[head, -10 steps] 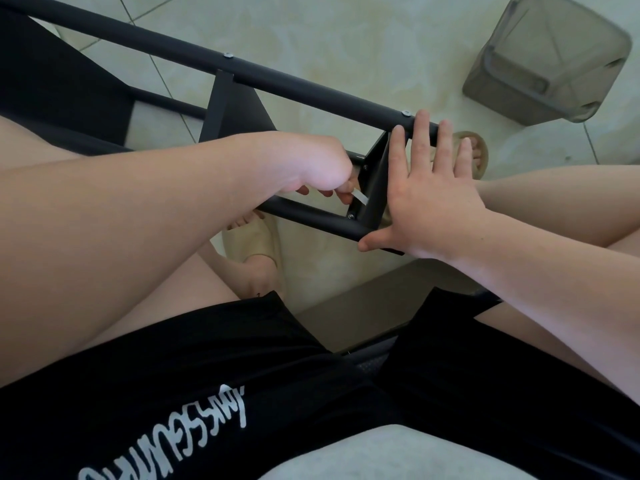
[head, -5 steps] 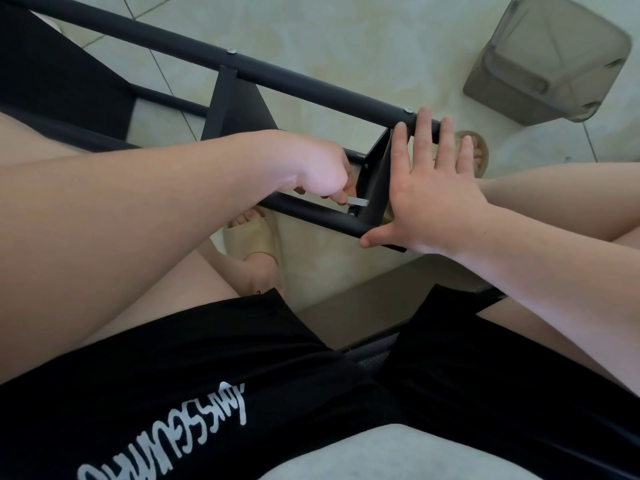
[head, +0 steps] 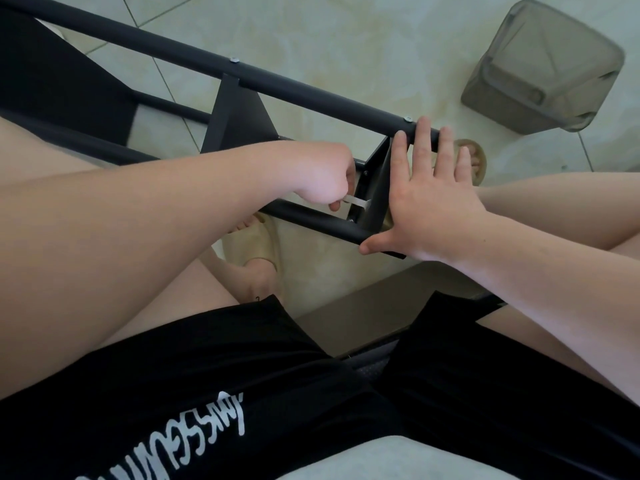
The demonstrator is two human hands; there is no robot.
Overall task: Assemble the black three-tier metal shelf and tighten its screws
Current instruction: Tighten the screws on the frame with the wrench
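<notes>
Nearest, black shorts (head: pixel 242 358) flank the gap between the person's knees. There the black metal shelf (head: pixel 311 91) lies tipped on its side, its end drawn close so the corner joint is within reach. The left hand (head: pixel 322 178) curls its fingers tightly round a small silver tool (head: pixel 358 201), probably a hex key. The tool's tip is set at the corner of the end tier (head: pixel 375 188). The right hand (head: pixel 433 209) lies flat against that tier, fingers (head: pixel 424 133) straight and slightly spread up to the far tube, thumb under the near one. It is likely bracing the frame against the turning. Beyond, a grey bin (head: pixel 543 67) stands well apart on the tiled floor (head: pixel 346 39).
</notes>
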